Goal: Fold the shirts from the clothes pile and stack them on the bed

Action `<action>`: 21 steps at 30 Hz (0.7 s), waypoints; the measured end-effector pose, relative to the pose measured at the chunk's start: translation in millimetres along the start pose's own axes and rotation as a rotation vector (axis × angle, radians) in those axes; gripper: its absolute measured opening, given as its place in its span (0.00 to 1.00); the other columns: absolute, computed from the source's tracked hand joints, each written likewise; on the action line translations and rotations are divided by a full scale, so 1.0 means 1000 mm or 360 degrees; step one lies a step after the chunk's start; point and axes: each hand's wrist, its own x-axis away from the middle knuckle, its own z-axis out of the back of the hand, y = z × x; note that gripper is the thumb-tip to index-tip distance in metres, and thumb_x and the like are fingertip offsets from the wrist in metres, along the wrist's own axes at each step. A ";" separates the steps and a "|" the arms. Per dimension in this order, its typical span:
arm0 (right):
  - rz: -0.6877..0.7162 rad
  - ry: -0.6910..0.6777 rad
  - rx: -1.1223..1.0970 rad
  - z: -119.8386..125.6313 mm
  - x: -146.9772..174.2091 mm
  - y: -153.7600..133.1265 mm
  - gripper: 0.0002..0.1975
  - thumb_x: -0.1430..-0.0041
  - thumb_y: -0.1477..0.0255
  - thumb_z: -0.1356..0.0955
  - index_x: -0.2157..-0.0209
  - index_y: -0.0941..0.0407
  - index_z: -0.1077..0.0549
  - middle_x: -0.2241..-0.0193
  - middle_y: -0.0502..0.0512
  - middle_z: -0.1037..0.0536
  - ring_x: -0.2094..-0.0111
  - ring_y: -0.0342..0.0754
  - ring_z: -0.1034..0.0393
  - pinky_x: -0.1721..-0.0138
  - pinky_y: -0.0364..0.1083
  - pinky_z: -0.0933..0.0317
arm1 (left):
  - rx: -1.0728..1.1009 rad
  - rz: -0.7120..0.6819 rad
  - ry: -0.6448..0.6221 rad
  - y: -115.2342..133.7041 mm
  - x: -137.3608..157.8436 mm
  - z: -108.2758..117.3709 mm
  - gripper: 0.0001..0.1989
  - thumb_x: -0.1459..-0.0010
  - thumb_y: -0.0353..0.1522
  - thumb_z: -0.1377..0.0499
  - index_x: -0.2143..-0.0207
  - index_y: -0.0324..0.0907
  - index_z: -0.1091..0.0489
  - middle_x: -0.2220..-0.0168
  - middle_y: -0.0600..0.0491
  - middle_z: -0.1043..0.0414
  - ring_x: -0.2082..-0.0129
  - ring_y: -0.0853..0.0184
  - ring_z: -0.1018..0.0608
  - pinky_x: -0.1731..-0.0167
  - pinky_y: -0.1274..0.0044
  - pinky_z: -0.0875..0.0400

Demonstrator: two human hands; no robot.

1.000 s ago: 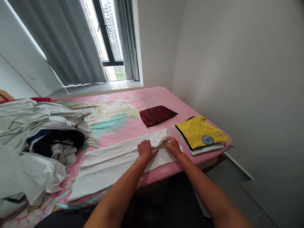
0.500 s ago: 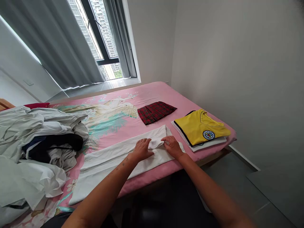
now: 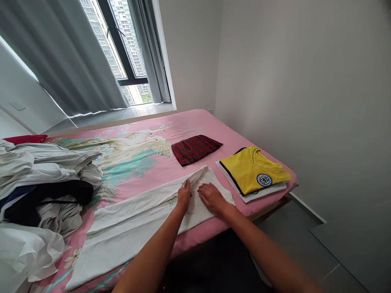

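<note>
A long white shirt [image 3: 131,228], folded lengthwise, lies along the near side of the bed, with a faint printed mark near its middle. My left hand [image 3: 183,196] pinches a raised fold of it between thumb and fingers, close to its right end. Just to the right, my right hand [image 3: 212,198] rests palm down on the same cloth, fingers stretched out. Beyond the hands lies a red plaid skirt [image 3: 197,148], flat on the sheet. A yellow jersey [image 3: 250,169] with a round badge is folded on top of a white folded garment [image 3: 249,198], right of my hands.
A loose heap of white, grey and dark clothes [image 3: 45,183] covers the left of the bed. The pink patterned sheet [image 3: 137,179] shows between the piles. Grey curtains [image 3: 64,61] hang by a window at the back; a wall [image 3: 290,89] stands on the right.
My left hand has closed on the cloth and lifted a fold near the shirt's right end. My right hand has shifted left and flattened onto it. The view has turned slightly right.
</note>
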 end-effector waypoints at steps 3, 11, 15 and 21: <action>0.0148 -0.0276 0.0096 -0.011 -0.025 0.010 0.19 0.37 0.69 0.42 0.46 0.56 0.35 0.45 0.58 0.34 0.41 0.51 0.48 0.40 0.56 0.59 | 0.0098 -0.0033 0.0009 0.003 0.002 0.002 0.26 0.42 0.50 0.54 0.66 0.38 0.28 0.74 0.49 0.27 0.71 0.64 0.26 0.68 0.73 0.31; -0.0311 -0.0365 0.0422 -0.022 -0.062 0.060 0.30 0.37 0.64 0.45 0.37 0.62 0.49 0.37 0.62 0.48 0.36 0.55 0.60 0.37 0.54 0.68 | -0.0180 -0.0546 -0.0285 -0.014 0.014 -0.007 0.22 0.39 0.41 0.53 0.46 0.44 0.34 0.43 0.49 0.36 0.40 0.62 0.39 0.41 0.66 0.47; -0.0433 -0.0401 0.0489 -0.031 -0.057 0.067 0.35 0.42 0.64 0.41 0.36 0.64 0.53 0.36 0.63 0.55 0.35 0.53 0.65 0.36 0.52 0.72 | -0.0844 -0.0771 -0.0560 -0.019 0.024 -0.012 0.23 0.40 0.36 0.51 0.42 0.54 0.40 0.37 0.54 0.46 0.36 0.60 0.48 0.39 0.57 0.61; -0.0869 -0.0400 0.0532 -0.035 -0.055 0.069 0.29 0.38 0.72 0.48 0.35 0.57 0.56 0.35 0.55 0.58 0.34 0.50 0.73 0.38 0.60 0.75 | -0.1032 -0.0811 -0.0791 -0.007 0.030 -0.007 0.32 0.45 0.48 0.46 0.39 0.55 0.46 0.35 0.52 0.52 0.35 0.53 0.51 0.41 0.50 0.65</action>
